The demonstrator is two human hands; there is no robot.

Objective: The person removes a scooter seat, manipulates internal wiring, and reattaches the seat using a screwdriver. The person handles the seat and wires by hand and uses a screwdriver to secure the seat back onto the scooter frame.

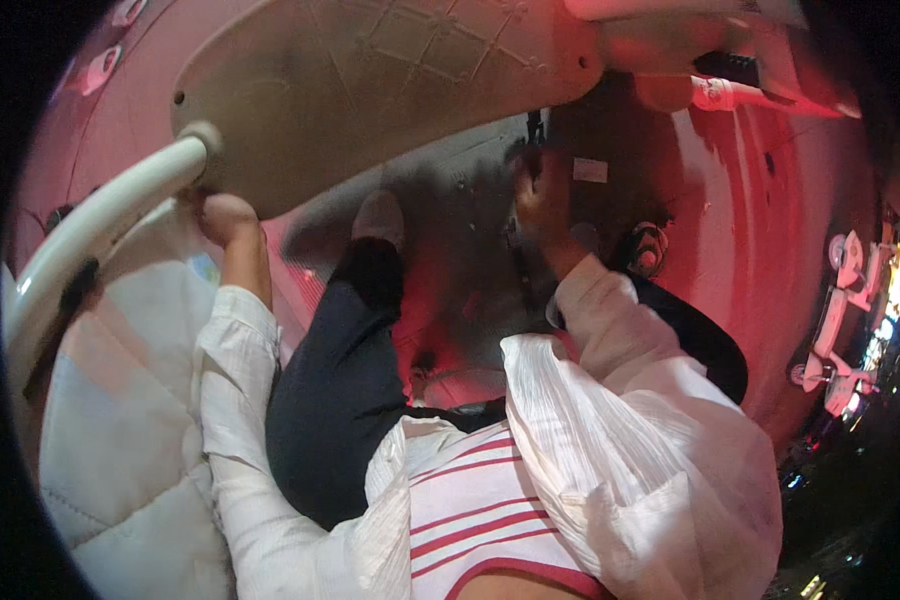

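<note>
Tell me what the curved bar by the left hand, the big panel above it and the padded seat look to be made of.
Curved bar: probably painted metal or hard plastic; smooth, cream, glossy highlights. The left hand sits at its end.
Big panel: likely moulded plastic; matte beige with raised diamond lines pressed in.
Padded seat: seems vinyl or faux leather; white, puffy, stitched seams, slight sheen.

A small pale rectangular label [590, 170] sits on the dark surface just to the right of the right hand [542, 205], slightly above it. Far right of that hand, a bright multicoloured lit sign [895, 290] glows at the edge.
</note>
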